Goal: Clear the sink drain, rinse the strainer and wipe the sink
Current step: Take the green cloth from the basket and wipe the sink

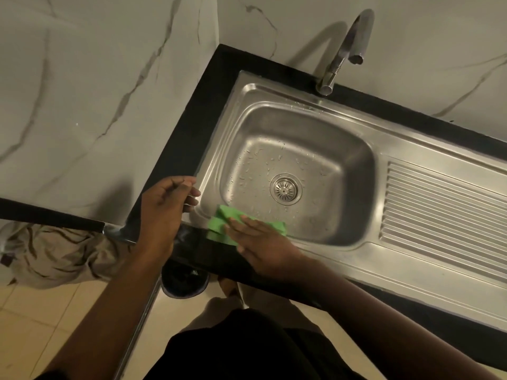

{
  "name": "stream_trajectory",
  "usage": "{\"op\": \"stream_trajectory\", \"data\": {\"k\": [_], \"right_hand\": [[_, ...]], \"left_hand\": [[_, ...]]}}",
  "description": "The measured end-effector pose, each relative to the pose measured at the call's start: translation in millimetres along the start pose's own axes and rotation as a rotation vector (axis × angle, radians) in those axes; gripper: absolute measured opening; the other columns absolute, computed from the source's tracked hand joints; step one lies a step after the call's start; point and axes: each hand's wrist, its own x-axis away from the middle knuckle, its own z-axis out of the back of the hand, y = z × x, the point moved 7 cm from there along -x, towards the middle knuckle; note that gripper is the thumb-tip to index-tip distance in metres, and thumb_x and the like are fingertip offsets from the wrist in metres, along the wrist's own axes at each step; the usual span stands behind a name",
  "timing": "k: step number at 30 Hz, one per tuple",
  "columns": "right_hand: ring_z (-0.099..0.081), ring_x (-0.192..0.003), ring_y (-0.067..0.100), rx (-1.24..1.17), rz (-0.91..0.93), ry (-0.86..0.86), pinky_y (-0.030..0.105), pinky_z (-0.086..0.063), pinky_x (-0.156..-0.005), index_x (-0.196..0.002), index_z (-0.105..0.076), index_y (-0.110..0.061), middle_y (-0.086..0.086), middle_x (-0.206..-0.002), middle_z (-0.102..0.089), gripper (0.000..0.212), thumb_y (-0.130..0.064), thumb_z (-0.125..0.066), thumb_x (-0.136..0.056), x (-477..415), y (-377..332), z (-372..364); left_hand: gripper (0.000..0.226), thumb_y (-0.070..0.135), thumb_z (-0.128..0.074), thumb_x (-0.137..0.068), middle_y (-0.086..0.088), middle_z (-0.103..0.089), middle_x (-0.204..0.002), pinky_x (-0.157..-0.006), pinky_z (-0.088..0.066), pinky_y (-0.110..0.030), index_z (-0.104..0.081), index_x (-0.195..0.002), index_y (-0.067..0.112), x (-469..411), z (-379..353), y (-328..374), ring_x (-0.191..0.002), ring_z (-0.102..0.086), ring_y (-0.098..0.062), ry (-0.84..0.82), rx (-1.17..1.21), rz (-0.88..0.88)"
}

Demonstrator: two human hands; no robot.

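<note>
We press the right hand (263,242) flat, fingers spread, on the green cloth (219,223) at the sink's (356,149) near-left rim. The left hand (167,204) hovers half-open, empty. The strainer (285,189) sits in the drain. Only palm pressure holds the cloth, so it may slide off onto the worktop (192,127).

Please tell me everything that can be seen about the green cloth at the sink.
The green cloth is bright green, soft-looking and folded or bunched, with creases on its left part. It lies on the near left rim of the steel sink, partly over the dark counter edge and reaching toward the basin. The right hand rests flat on it, fingers spread, covering its middle. The left hand hovers beside it without touching. Whether it is wet cannot be told.
</note>
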Motion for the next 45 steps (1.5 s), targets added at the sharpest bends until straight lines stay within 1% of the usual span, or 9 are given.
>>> {"op": "stream_trajectory", "data": {"k": [4,10,18,24,30,33,37,42,45], "right_hand": [[0.004,-0.163,0.023,0.115,0.065,0.016,0.048,-0.002,-0.131,-0.167,-0.008,-0.033,-0.006,-0.176,0.000,0.062,-0.046,-0.029,-0.110,-52.2,-37.7,1.0],[0.009,-0.162,0.019,0.119,0.066,0.071,0.049,-0.005,-0.132,-0.167,-0.003,-0.031,-0.003,-0.175,0.007,0.066,-0.060,-0.011,-0.108,-80.2,-37.9,3.5],[0.021,-0.159,0.019,0.006,-0.120,0.228,0.049,-0.005,-0.132,-0.164,0.019,-0.028,0.002,-0.171,0.027,0.075,-0.065,-0.013,-0.107,-145.8,18.1,43.2],[0.017,-0.161,0.028,-0.175,-0.277,0.266,0.054,-0.008,-0.130,-0.166,0.010,-0.021,0.011,-0.173,0.023,0.071,-0.054,-0.019,-0.110,-210.3,84.9,117.5],[0.017,-0.160,0.031,-0.303,-0.074,0.188,0.058,-0.021,-0.128,-0.167,0.003,-0.016,0.010,-0.172,0.024,0.070,-0.037,-0.035,-0.112,-169.5,49.9,90.8],[0.020,-0.159,0.026,-0.295,0.076,0.061,0.052,-0.008,-0.132,-0.167,-0.001,-0.017,0.006,-0.173,0.022,0.071,-0.035,-0.041,-0.111,-126.4,11.9,49.4],[0.021,-0.158,0.015,-0.195,0.102,-0.106,0.041,0.012,-0.130,-0.167,-0.004,-0.019,0.000,-0.173,0.014,0.065,-0.044,-0.029,-0.113,-97.8,-15.1,27.6],[-0.002,-0.162,0.016,-0.001,0.323,-0.140,0.039,0.003,-0.132,-0.166,-0.020,-0.013,0.004,-0.176,-0.008,0.060,-0.039,-0.031,-0.113,-72.2,-31.6,26.2],[-0.009,-0.162,0.015,0.096,0.362,-0.022,0.034,0.002,-0.131,-0.165,-0.025,-0.017,0.002,-0.175,-0.013,0.057,-0.040,-0.031,-0.114,-77.6,-26.7,29.1]], "left_hand": [[0.016,0.018,-0.065,-0.103,-0.008,-0.078,-0.092,-0.075,-0.059,-0.025,-0.081,-0.105,0.022,-6.7,-3.4,8.9,-0.084,-0.073,-0.018,0.047,0.058,-0.019],[0.016,0.015,-0.064,-0.103,-0.005,-0.079,-0.089,-0.072,-0.058,-0.024,-0.080,-0.106,0.015,-21.7,-4.7,9.1,-0.081,-0.073,-0.015,0.106,0.070,0.023],[0.017,0.013,-0.064,-0.103,-0.018,-0.075,-0.095,-0.073,-0.060,-0.022,-0.076,-0.113,0.006,-12.0,-9.9,18.8,-0.079,-0.070,-0.017,0.140,0.103,0.022],[0.021,0.018,-0.063,-0.104,-0.019,-0.076,-0.104,-0.087,-0.058,-0.035,-0.074,-0.117,0.006,-0.3,-5.3,16.7,-0.092,-0.070,-0.027,0.139,0.080,0.067],[0.014,0.013,-0.065,-0.103,-0.014,-0.076,-0.091,-0.080,-0.057,-0.036,-0.079,-0.106,0.014,-10.8,-14.6,17.1,-0.083,-0.068,-0.025,0.112,0.129,0.048],[0.020,0.013,-0.066,-0.101,-0.007,-0.079,-0.088,-0.080,-0.057,-0.036,-0.082,-0.098,0.025,-19.1,-23.5,17.8,-0.083,-0.071,-0.022,0.079,0.121,0.037],[0.021,0.018,-0.066,-0.101,-0.006,-0.081,-0.096,-0.085,-0.058,-0.037,-0.082,-0.099,0.032,-28.5,-33.5,20.6,-0.090,-0.075,-0.019,0.056,0.056,0.033],[0.015,0.029,-0.067,-0.095,-0.007,-0.080,-0.092,-0.080,-0.059,-0.036,-0.082,-0.098,0.032,-44.1,-49.6,31.2,-0.084,-0.074,-0.019,0.038,0.052,0.021],[0.017,0.033,-0.068,-0.093,-0.008,-0.080,-0.096,-0.080,-0.059,-0.035,-0.082,-0.102,0.029,-52.3,-56.7,31.2,-0.085,-0.075,-0.020,0.036,0.062,0.034]]}}
